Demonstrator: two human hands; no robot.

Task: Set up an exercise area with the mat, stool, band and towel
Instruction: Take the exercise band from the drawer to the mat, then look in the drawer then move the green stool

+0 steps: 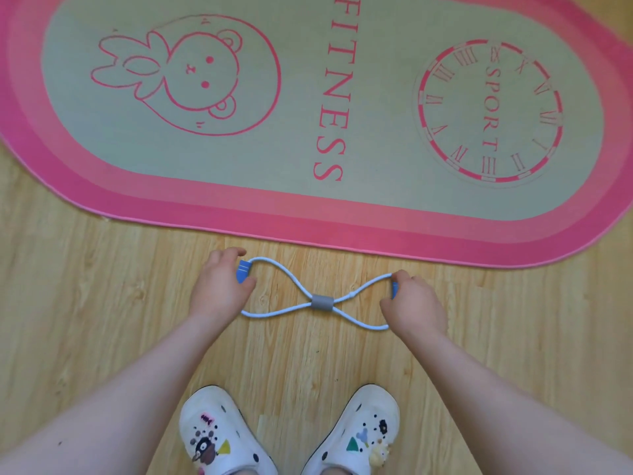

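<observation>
Wood-grain floor point(102, 320) ran under a pink-rimmed mat point(342, 231) laid flat — just beside its near edge the figure-eight band point(322, 302) lay stretched, left hand point(221, 286) and right hand point(412, 303) each curled round a blue handle.

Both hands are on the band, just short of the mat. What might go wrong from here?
1. The left hand and right hand each grip a handle of the band; if one slips under tension, it may snap toward the other hand.
2. The band is over the wooden floor, not the mat; left there, just ahead of the clogs, it might trip someone.
</observation>
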